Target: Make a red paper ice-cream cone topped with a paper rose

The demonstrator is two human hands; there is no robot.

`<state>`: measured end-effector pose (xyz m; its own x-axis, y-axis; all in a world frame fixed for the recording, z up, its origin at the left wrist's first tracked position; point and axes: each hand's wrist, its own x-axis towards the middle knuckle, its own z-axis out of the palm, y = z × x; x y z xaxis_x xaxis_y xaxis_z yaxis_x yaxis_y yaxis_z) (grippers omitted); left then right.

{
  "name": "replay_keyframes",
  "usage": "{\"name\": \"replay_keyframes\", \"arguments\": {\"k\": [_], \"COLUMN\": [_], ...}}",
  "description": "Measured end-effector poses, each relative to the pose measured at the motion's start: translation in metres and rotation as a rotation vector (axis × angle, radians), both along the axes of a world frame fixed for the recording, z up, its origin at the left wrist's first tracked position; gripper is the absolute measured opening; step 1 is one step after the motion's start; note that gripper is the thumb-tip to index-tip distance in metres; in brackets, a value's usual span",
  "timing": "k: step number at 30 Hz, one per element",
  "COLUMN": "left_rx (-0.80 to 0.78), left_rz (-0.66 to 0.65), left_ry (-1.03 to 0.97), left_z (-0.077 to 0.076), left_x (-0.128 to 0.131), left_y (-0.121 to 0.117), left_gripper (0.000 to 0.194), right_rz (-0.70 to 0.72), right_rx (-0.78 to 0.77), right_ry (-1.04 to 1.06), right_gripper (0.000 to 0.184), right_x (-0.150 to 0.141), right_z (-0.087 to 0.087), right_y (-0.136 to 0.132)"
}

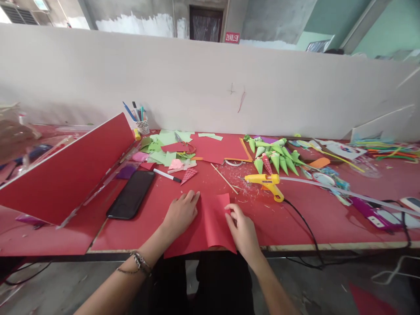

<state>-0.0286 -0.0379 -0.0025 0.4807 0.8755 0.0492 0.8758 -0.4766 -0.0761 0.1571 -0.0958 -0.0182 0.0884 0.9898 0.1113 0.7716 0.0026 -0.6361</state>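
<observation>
A sheet of red paper point(215, 223) lies at the table's front edge, its right part lifted and curved. My left hand point(182, 212) rests flat on the sheet's left side, fingers stretched out. The sheet's right edge is pinched between the thumb and fingers of my right hand point(241, 227). Beyond the hands are a thin wooden stick point(225, 178), a white marker with a black cap point(167, 175) and a small red patterned paper piece point(189, 175). A yellow hot glue gun point(267, 183) lies to the right, with a long glue stick point(328, 188) behind it.
Left are a black phone point(131, 194) and a tilted red board point(75, 170). Behind lie green paper scraps point(160, 148), a pen cup point(142, 126) and green paper cones point(275, 157). A purple power strip point(376, 214) sits right; the glue gun's cord point(305, 223) hangs over the edge.
</observation>
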Motion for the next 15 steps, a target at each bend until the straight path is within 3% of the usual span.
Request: {"name": "replay_keyframes", "arguments": {"k": [8,15], "left_rx": [0.002,-0.003], "left_rz": [0.008,0.005], "left_ry": [0.042,0.035], "left_z": [0.0019,-0.0002], "left_x": [0.0030,0.0020], "left_y": [-0.0013,-0.0002], "left_gripper": [0.045,0.045], "right_rz": [0.025,0.011], "right_rx": [0.021,0.061], "right_ry": [-0.121,-0.102], "right_gripper": [0.018,0.021], "right_x": [-0.0009,0.0068], "right_z": [0.0020,0.0000], "right_y": [-0.0014,-0.0080]}}
